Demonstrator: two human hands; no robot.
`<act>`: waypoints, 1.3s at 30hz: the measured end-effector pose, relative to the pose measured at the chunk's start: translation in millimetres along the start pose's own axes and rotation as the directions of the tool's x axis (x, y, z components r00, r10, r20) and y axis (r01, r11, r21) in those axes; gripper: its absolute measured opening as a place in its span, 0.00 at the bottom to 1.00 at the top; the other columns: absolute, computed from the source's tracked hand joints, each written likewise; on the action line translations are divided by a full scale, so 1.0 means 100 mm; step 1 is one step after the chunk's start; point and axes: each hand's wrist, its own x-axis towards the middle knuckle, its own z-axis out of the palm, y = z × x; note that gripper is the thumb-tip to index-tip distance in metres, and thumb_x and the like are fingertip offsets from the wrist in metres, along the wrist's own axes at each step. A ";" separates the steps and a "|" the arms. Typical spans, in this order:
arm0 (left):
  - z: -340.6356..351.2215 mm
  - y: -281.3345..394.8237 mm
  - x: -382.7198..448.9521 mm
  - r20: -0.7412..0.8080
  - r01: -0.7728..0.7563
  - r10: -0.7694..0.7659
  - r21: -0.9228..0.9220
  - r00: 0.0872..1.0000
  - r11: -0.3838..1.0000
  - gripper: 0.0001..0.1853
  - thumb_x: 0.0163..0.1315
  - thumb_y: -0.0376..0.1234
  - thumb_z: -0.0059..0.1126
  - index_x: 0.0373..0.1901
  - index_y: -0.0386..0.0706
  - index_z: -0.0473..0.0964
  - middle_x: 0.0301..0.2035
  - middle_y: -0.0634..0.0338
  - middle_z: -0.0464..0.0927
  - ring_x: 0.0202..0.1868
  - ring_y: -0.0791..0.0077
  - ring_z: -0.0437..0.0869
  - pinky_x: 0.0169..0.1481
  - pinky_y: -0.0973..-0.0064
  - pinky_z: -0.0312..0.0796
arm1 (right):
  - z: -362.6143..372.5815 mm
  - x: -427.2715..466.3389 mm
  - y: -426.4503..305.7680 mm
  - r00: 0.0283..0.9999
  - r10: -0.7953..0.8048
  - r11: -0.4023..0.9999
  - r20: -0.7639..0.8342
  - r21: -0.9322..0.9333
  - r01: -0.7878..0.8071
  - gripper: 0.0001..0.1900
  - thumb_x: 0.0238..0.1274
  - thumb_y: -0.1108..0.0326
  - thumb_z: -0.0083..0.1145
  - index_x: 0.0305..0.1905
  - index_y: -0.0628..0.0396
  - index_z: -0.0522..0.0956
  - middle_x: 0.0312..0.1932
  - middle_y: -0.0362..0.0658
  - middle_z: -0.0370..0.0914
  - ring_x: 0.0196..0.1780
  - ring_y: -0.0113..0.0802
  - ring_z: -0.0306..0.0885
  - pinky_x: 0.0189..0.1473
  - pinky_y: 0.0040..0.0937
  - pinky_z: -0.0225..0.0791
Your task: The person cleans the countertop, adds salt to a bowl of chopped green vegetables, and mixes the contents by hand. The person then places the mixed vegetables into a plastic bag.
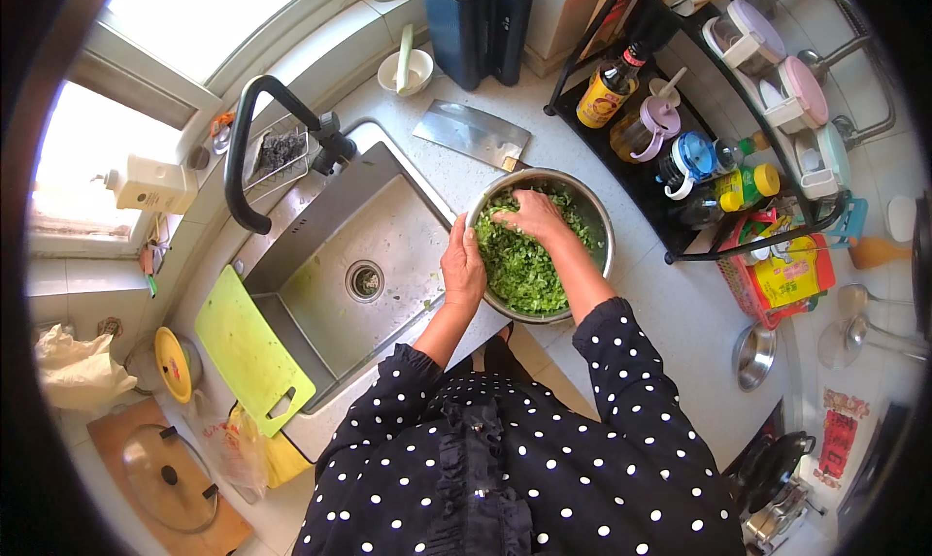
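A round stainless steel bowl [610,265] stands on the counter just right of the sink, holding finely chopped green vegetables [528,276]. My left hand [464,261] grips the bowl's left side, thumb at the rim and fingers along the outer wall. Inside the bowl, my right hand [537,215] is curled with its fingertips down among the greens. The bits hide those fingertips, so whether they pinch any is unclear. Beyond the bowl a cleaver [473,134] lies flat, its handle partly hidden by the rim.
Left of the bowl is a steel sink [408,214] with a black faucet [244,156] and a green cutting board [251,352] across its edge. A black rack [619,185] with bottles stands at right. Behind the cleaver are a small white bowl [421,72] and a knife block [477,36].
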 end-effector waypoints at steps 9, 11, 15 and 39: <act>0.02 0.05 0.02 -0.009 0.043 -0.044 -0.059 0.999 0.997 0.19 0.70 0.38 0.41 0.57 0.38 0.69 0.47 0.47 0.77 0.48 0.58 0.80 0.54 0.70 0.69 | -0.25 -0.37 -0.13 0.976 -0.142 0.978 0.167 -0.126 0.164 0.27 0.45 0.49 0.62 0.46 0.58 0.79 0.43 0.56 0.79 0.53 0.52 0.74 0.56 0.48 0.65; 0.04 -0.01 0.03 -0.034 0.025 -0.028 -0.074 0.999 0.997 0.19 0.70 0.38 0.41 0.57 0.38 0.69 0.46 0.47 0.78 0.48 0.58 0.80 0.54 0.70 0.69 | -0.31 -0.71 -0.04 0.979 -0.191 0.969 0.078 -0.146 0.200 0.26 0.47 0.51 0.62 0.50 0.55 0.78 0.48 0.56 0.78 0.59 0.53 0.70 0.60 0.48 0.62; 0.06 0.03 0.01 -0.048 0.008 -0.009 -0.024 0.999 1.000 0.18 0.70 0.38 0.41 0.56 0.39 0.69 0.44 0.45 0.79 0.45 0.56 0.82 0.51 0.69 0.71 | -0.13 -1.00 -0.01 0.994 -0.069 0.975 0.085 -0.203 0.085 0.27 0.50 0.59 0.62 0.57 0.55 0.71 0.56 0.58 0.72 0.65 0.61 0.61 0.65 0.62 0.52; 0.04 0.04 0.04 -0.029 -0.022 0.025 0.081 0.999 0.996 0.18 0.69 0.36 0.43 0.56 0.39 0.69 0.38 0.42 0.79 0.39 0.51 0.83 0.44 0.64 0.73 | 0.14 -0.62 -0.07 0.989 -0.100 0.935 -0.107 -0.350 0.057 0.22 0.52 0.62 0.59 0.51 0.54 0.68 0.58 0.63 0.66 0.60 0.63 0.66 0.50 0.57 0.70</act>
